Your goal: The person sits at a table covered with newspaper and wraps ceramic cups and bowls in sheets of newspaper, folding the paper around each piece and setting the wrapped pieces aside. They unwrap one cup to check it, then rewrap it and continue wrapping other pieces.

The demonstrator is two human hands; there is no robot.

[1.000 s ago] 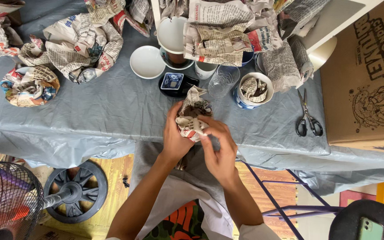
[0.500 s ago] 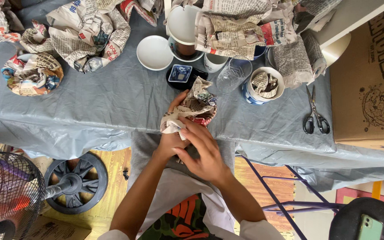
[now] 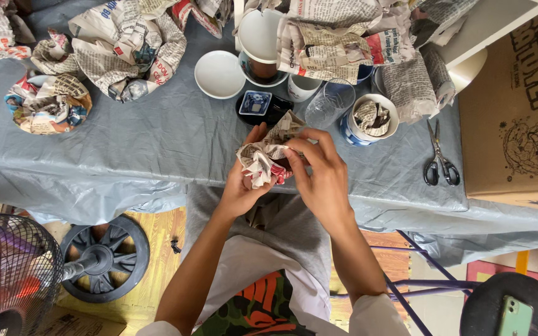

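Both my hands hold one small object wrapped in crumpled newspaper [image 3: 266, 155] over the near edge of the grey-covered table [image 3: 157, 143]. My left hand [image 3: 241, 186] cups the bundle from below. My right hand [image 3: 319, 174] presses its fingers into the paper from the right side. What is inside the wrapping is hidden, apart from a dark patch under my right fingers.
Behind the bundle stand a small dark square dish [image 3: 258, 104], a white bowl [image 3: 219, 73], a clear glass [image 3: 326, 104] and a paper-stuffed cup [image 3: 372, 118]. Scissors [image 3: 440, 165] lie right, beside a cardboard box [image 3: 518, 124]. Newspaper bundles [image 3: 48, 102] fill the back. A fan [image 3: 7, 274] stands on the floor.
The wrapped bundle sits a little lower and closer to me. My right fingers have shifted over its right side and keep crumpling the paper around it.
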